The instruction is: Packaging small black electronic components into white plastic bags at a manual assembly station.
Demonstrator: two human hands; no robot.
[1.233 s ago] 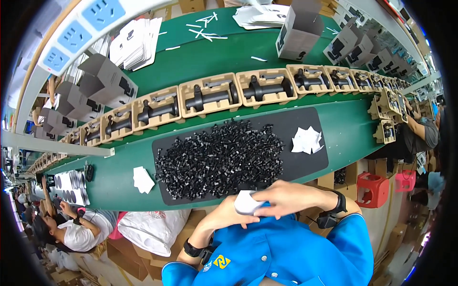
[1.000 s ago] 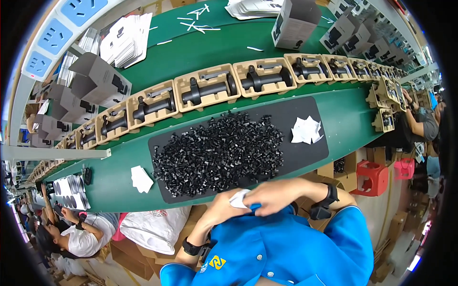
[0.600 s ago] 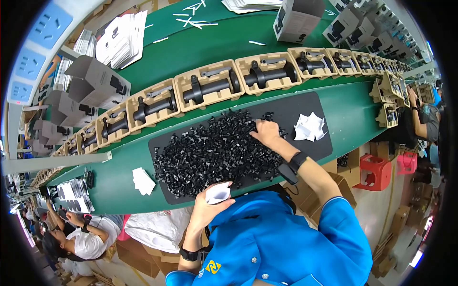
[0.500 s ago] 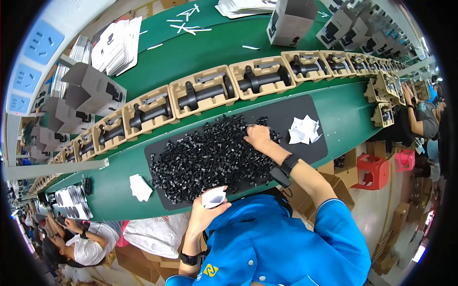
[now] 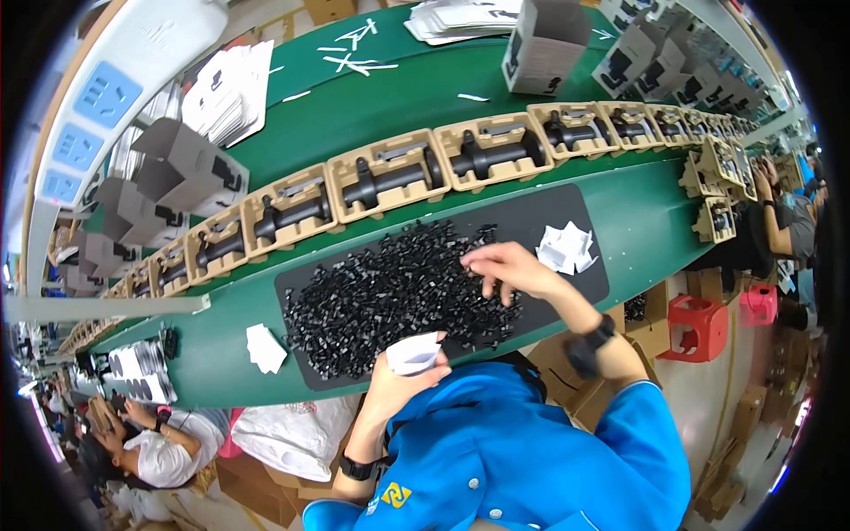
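Observation:
In my left hand (image 5: 400, 387) is a small white paper pouch (image 5: 413, 355), its mouth facing up, gripped between thumb and fingers at the mat's near edge. My right hand (image 5: 515, 269) hovers over the right side of a heap of small black parts (image 5: 390, 301). Its fingers are apart, some stretched left and others hanging down; no part can be made out in them. The heap lies spread on a dark grey mat (image 5: 558, 208). Right of that hand, a pile of white paper pouches (image 5: 565, 249) rests on the mat.
Beyond the mat runs a row of tan molded trays (image 5: 387, 181) holding black devices. More white papers (image 5: 265, 349) lie to the left on the green table (image 5: 212, 354). Grey boxes (image 5: 546, 49) stand at the back. Co-workers sit at both ends; a red stool (image 5: 697, 327) stands at right.
My right hand has lifted from the heap and moved slightly right and nearer, its fingers spreading. My left hand has shifted a little right with the paper pouch.

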